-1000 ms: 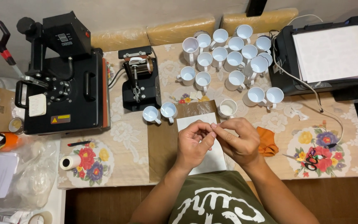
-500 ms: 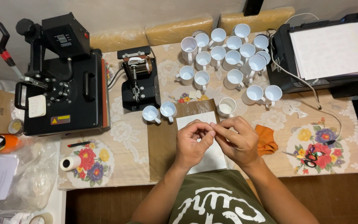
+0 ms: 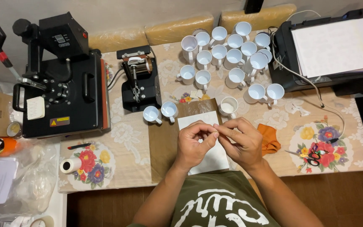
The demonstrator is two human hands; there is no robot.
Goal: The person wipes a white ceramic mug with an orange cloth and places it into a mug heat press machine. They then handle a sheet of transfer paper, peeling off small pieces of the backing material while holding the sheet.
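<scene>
My left hand [image 3: 193, 143] and my right hand [image 3: 243, 142] meet fingertip to fingertip above a white sheet [image 3: 198, 120]. The sheet lies on brown paper [image 3: 162, 145] at the table's near edge. Both hands pinch something small and thin between thumb and fingers; it is too small to identify. Two white mugs [image 3: 152, 114] [image 3: 169, 110] stand just beyond the brown paper on the left. Another single white mug [image 3: 228, 107] stands beyond it on the right.
A large black heat press [image 3: 64, 92] and a small mug press [image 3: 139, 82] stand at the left. Several white mugs [image 3: 227, 46] cluster at the back, a printer [image 3: 332, 46] at the right. An orange cloth [image 3: 270, 139], scissors [image 3: 311, 156] and a white roll [image 3: 70, 165] lie nearby.
The hands stay over the white sheet with only small finger movements; the fingertips have drawn closer together.
</scene>
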